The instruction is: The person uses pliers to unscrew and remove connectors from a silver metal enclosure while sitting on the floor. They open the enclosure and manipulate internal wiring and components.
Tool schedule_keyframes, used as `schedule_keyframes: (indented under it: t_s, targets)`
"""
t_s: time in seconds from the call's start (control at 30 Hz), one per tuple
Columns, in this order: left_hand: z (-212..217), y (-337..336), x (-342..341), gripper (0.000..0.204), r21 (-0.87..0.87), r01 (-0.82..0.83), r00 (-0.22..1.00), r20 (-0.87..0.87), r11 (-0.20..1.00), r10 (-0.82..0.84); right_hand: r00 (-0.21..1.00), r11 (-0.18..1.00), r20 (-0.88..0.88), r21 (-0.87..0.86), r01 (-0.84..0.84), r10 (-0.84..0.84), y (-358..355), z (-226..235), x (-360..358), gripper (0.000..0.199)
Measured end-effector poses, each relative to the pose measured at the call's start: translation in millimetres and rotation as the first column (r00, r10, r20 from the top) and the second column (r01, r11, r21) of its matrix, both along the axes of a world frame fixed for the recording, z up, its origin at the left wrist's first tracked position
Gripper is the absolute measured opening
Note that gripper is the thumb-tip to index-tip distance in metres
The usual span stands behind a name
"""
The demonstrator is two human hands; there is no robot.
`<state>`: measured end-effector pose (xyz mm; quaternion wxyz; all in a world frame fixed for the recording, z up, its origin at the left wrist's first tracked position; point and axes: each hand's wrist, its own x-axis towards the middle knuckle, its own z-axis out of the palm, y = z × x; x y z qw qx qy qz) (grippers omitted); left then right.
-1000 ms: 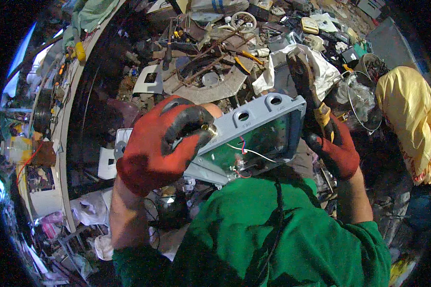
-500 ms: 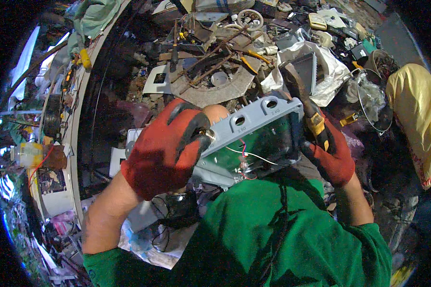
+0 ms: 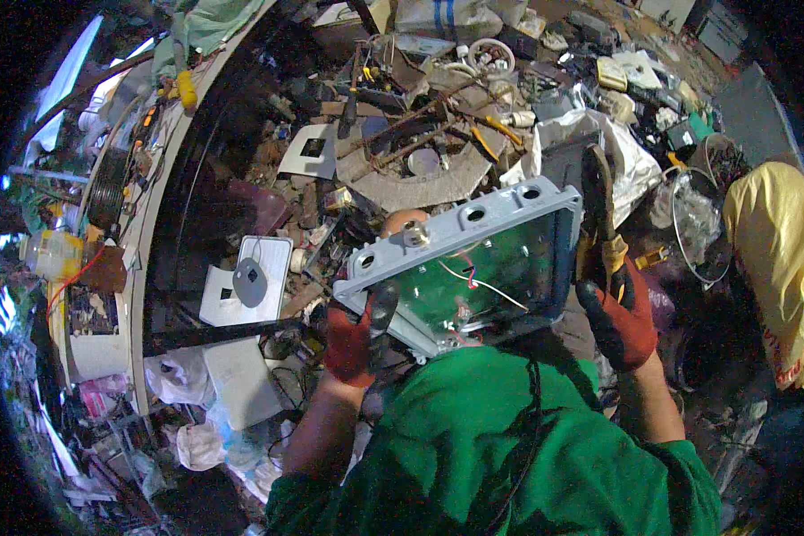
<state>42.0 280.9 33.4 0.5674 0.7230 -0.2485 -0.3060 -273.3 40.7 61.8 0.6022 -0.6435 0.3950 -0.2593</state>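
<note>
A grey metal housing [image 3: 460,220] with a green circuit board [image 3: 500,277] and loose thin wires [image 3: 487,288] inside is tilted in front of my green shirt. My left hand [image 3: 359,332], in a red and black glove, is closed on its lower left side, the thumb along the wall. A round metal connector [image 3: 415,234] sits in the housing's edge, beside several open holes. On the right, my gloved right hand [image 3: 623,317] is wrapped round a dark hand tool [image 3: 598,201] with yellow on its handles, apparently pliers, standing upright beside the housing.
Scrap covers the ground ahead, with a broken grey slab [image 3: 420,183] and yellow-handled pliers [image 3: 482,143]. White plates [image 3: 241,299] lie left, beside a long ledge [image 3: 156,179]. A white sack [image 3: 630,161] and a yellow cloth sack [image 3: 773,250] stand right.
My left hand has left the connector and moved down to the housing's lower left side. The housing has shifted slightly right in view, and the tool stands more upright.
</note>
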Motion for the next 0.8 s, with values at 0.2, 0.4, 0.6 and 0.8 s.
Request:
schedule_keyframes:
  t_s: [0.2, 0.4, 0.6, 0.8]
  targets:
    - [110, -30, 36, 0.055, 0.209, -0.049, 0.815, 0.573, 0.977, -0.082, 1.000, 1.000, 0.000, 0.012, -0.008, 0.008, 8, 45, 12, 0.072]
    - [176, -107, 66, 0.046, 0.452, 0.362, 0.576, 0.579, 0.815, -0.577, 0.988, 0.834, 0.057, -0.544, -0.089, 0.143, 18, 32, -4, 0.066]
    - [113, -188, 35, 0.044, 0.503, 0.523, 0.562, 0.404, 0.688, -0.722, 0.979, 0.914, -0.153, -0.364, -0.180, 0.132, 22, 17, -26, 0.067]
    - [102, -203, -16, 0.036, 0.476, 0.552, 0.541, 0.420, 0.685, -0.728, 0.999, 0.927, 0.030, -0.375, -0.014, 0.027, 27, 33, -51, 0.069]
